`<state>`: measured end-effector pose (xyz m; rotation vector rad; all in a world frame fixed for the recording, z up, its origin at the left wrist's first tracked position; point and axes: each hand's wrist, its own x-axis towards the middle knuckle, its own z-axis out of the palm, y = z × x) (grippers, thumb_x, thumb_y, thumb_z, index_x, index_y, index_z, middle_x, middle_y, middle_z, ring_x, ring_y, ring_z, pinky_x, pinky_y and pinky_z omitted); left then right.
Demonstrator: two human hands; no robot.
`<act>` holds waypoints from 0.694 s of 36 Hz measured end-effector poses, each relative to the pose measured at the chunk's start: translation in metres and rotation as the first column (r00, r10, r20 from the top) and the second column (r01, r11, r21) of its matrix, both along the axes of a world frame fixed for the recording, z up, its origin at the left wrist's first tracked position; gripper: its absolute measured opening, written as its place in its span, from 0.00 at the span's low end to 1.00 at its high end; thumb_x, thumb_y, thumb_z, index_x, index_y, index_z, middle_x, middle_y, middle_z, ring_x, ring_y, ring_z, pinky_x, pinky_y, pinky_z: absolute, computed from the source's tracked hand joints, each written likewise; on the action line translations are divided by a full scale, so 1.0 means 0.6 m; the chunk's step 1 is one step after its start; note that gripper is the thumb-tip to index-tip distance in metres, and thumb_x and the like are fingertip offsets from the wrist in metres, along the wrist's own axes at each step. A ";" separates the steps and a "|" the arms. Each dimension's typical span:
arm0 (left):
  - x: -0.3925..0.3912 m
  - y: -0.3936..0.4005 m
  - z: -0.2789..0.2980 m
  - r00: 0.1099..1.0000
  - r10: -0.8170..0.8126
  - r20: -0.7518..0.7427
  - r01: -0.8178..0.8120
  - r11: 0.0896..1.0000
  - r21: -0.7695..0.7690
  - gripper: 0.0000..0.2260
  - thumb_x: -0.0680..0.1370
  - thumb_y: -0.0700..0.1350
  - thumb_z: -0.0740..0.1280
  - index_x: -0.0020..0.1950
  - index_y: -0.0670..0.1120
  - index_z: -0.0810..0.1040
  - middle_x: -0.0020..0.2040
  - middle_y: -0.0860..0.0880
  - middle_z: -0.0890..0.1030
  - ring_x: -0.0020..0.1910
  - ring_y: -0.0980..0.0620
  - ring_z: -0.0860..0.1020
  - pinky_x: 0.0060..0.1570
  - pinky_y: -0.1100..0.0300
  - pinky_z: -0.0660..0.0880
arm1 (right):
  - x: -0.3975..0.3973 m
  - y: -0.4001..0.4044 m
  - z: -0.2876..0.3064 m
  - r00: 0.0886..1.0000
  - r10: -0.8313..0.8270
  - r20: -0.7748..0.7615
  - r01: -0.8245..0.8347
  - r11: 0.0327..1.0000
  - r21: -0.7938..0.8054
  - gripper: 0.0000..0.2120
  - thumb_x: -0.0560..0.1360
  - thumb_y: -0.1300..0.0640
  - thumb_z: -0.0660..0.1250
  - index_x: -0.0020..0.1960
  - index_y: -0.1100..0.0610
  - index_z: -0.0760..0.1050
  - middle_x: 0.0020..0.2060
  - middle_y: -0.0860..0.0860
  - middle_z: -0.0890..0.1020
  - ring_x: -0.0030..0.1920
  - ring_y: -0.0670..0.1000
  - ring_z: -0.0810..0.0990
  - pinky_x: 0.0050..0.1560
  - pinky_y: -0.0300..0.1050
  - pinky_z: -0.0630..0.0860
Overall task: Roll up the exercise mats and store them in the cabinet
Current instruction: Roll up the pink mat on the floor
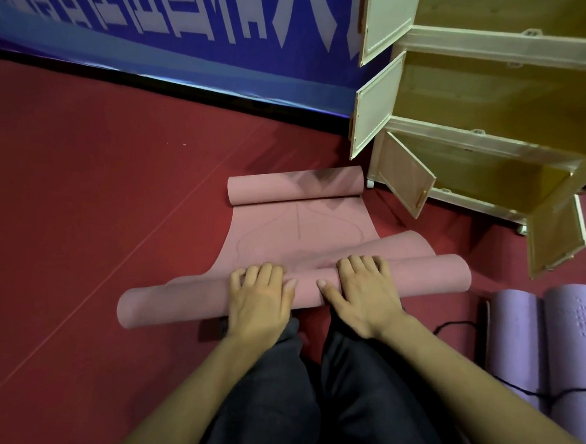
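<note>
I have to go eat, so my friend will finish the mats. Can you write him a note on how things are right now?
Left hand and right hand: both pressed flat on top of the near roll of the pink mat, fingers fairly straight, gripping nothing.
Pink mat: on the red floor, near end rolled under the hands, middle flat, far end curled up by itself.
Purple mats: already rolled, lying on the floor at right.
Cabinet: doors open, shelves in view look empty.
Left: finish rolling the pink mat, then put all mats in the cabinet.

Mats (302, 228) (pink, purple) on red floor (95, 206)
</note>
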<state>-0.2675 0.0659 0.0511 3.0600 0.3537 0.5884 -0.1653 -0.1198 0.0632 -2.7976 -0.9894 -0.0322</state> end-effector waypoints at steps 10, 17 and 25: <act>0.029 0.010 0.002 0.999 0.025 -0.041 -0.024 1.000 0.011 0.20 0.83 0.55 0.57 0.45 0.44 0.81 0.38 0.49 0.81 0.38 0.45 0.79 0.46 0.48 0.70 | 0.038 0.029 0.028 0.989 -0.004 -0.151 -0.016 0.992 -0.125 0.37 0.75 0.30 0.39 0.58 0.54 0.75 0.60 0.55 0.80 0.62 0.57 0.76 0.64 0.56 0.65; 0.057 0.025 -0.002 1.000 -0.013 -0.012 0.013 0.999 0.037 0.19 0.81 0.54 0.59 0.34 0.45 0.76 0.29 0.49 0.77 0.29 0.45 0.76 0.40 0.50 0.69 | 0.041 0.030 0.014 0.987 -0.046 -0.152 0.034 0.996 -0.078 0.34 0.74 0.30 0.40 0.56 0.51 0.73 0.56 0.53 0.81 0.59 0.57 0.76 0.60 0.56 0.67; 0.079 0.026 0.045 0.946 0.044 -0.322 -0.051 0.999 -0.012 0.28 0.82 0.56 0.47 0.38 0.47 0.82 0.35 0.46 0.85 0.35 0.44 0.82 0.49 0.53 0.73 | 0.040 0.048 -0.014 0.985 -0.150 0.079 0.143 0.986 0.083 0.23 0.78 0.37 0.54 0.45 0.54 0.76 0.41 0.53 0.83 0.44 0.60 0.79 0.53 0.57 0.71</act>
